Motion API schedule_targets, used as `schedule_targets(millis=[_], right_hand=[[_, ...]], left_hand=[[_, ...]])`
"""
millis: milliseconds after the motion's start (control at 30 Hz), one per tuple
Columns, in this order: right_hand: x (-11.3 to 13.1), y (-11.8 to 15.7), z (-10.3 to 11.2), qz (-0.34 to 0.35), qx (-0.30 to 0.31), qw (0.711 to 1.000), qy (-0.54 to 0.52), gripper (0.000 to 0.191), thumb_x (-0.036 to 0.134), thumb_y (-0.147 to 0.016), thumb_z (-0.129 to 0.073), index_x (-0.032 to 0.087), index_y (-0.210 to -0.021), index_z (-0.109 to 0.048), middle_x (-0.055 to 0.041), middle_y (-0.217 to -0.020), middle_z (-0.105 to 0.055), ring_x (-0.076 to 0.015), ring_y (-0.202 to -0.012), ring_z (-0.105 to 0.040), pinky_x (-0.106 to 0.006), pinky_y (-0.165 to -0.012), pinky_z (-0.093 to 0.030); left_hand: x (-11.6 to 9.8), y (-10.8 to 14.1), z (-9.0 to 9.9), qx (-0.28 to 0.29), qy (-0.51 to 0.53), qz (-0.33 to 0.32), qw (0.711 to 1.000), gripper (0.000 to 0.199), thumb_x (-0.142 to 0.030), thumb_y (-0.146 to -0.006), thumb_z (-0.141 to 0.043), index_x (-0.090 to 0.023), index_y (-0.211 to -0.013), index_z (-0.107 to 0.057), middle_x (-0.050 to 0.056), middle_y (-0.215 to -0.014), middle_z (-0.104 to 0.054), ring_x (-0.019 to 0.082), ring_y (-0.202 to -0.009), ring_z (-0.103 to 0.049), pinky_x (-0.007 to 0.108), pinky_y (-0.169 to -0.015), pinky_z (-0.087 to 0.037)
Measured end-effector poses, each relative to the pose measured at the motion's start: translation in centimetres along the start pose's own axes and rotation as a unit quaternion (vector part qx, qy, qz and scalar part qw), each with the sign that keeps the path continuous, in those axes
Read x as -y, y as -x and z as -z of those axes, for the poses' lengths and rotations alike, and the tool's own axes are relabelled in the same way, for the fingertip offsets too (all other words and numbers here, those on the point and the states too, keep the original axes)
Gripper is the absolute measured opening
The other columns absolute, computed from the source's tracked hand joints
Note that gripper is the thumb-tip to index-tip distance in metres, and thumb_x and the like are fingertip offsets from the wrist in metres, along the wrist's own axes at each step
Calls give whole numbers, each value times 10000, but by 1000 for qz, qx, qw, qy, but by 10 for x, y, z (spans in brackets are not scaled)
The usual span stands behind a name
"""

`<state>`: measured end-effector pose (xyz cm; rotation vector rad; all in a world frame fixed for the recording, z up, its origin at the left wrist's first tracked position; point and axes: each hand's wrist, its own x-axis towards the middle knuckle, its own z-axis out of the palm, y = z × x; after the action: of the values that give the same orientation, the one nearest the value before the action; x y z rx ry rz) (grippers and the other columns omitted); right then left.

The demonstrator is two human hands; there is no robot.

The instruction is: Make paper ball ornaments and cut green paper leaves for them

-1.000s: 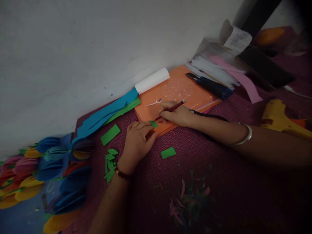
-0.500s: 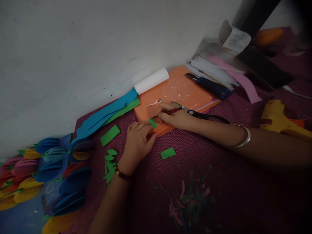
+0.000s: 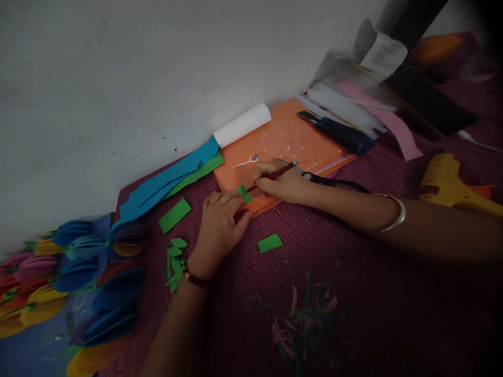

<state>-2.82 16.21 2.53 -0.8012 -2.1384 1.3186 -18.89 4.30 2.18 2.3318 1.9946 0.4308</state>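
Blue surface bears ornaments — right hand holds pencil.

Yellow glue gun near a black box-like object.

Orange is noted on the sheet, white on the paper roll. Blue and green are shown by the stacked strips; plain green is repeated on the small rectangles. A fine check over dark maroon is seen on the cloth. Dark red is recorded for the pencil, yellow for the glue gun, pink for the long strip.
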Motion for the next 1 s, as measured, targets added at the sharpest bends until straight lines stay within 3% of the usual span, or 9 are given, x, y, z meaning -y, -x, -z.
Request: schedule_targets(millis=[400, 567, 833, 1000], right_hand=[[-8, -2, 4, 7, 11, 1000, -18, 161, 134, -696, -463, 180, -542, -455, 38, -493, -489, -90, -513, -444, -235, -524, -333], [-12, -3, 2, 0, -20, 997, -74, 118, 165, -750, -450, 178, -646, -504, 33, -532, -537, -98, -520, -477, -237, -522, -355], [-4, -2, 0, -1, -8, 1000, -23, 114, 123, -760, -469, 183, -666, -491, 37, -559, -562, -95, -540, -495, -241, -569, -370], [-5, -2, -1, 33, -16, 999, 38, 133, 147, -788, -484, 188, -661, -483, 30, -640, -585, -102, -608, -505, -250, -589, -344]], left_hand=[[0, 0, 0, 4, -14, 1, 1000, 173, -350, -871, -568, -206, -928, -645, 51, -1120, -681, 252, -1034, -576, 435, -950, -400], [1, 1, -1, -11, -15, -8, 1000, 193, -351, -864, -582, -204, -969, -650, 56, -1131, -678, 248, -1051, -575, 444, -988, -383], [1, 2, -1, -10, -7, -9, 1000, 200, -334, -849, -600, -211, -995, -661, 50, -1121, -678, 253, -1044, -570, 445, -975, -393], [2, 1, -1, -11, -3, -8, 1000, 204, -338, -850, -595, -209, -993, -663, 53, -1119, -677, 251, -1037, -569, 446, -959, -403]])
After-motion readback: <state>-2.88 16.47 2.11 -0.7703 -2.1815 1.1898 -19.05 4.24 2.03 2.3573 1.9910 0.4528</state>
